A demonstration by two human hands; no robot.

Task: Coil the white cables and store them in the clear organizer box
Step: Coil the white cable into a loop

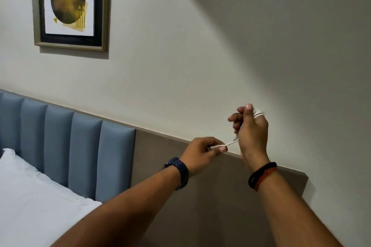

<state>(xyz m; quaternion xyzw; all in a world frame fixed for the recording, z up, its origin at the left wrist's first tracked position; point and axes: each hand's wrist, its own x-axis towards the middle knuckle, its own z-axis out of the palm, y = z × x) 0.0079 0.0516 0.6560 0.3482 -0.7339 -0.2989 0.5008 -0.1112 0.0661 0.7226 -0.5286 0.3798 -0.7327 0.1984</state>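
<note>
A white cable stretches taut between both hands, held up in front of the wall. My left hand pinches its free end between thumb and fingers. My right hand is raised higher, with several loops of the same cable wound around its fingers, showing as white turns at the fingertips. A small connector end hangs just below the right palm. The clear organizer box is not in view.
A blue padded headboard and a white pillow lie at the lower left. A brown wall panel runs behind my arms. A framed picture hangs at the upper left. A watch and wristbands sit on my wrists.
</note>
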